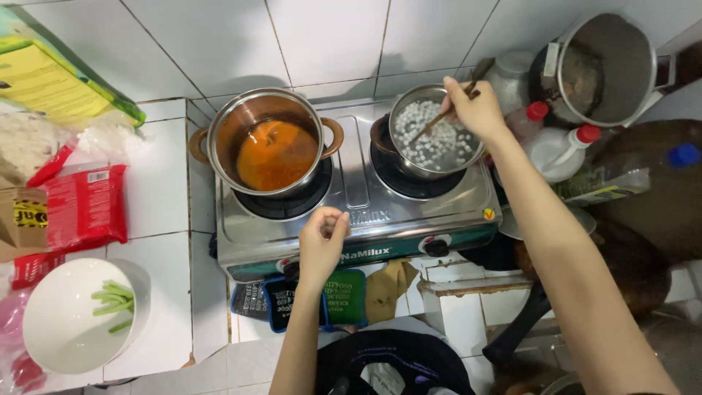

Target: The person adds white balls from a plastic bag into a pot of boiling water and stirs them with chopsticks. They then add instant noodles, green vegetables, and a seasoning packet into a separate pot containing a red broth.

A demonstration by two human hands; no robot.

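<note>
White tiles cover the far wall (329,36) and the surface (164,190), which carries a steel two-burner stove (358,197) in the middle. On the left burner stands a steel pot (265,139) of orange broth with brown handles. On the right burner sits a smaller pot (435,135) of small white balls. The right hand (475,110) is over that pot's far right rim, its grip closed on a wooden stick (446,113) whose tip dips among the balls. The left hand (322,241) hangs above the stove's near edge, fingers curled into a loose fist with nothing in it. At near left a white bowl (62,322) holds green bean pieces, and red packets (84,205) lie beyond it. Right of the stove stand red-capped white bottles (559,146) and an open steel cooker (607,69).
</note>
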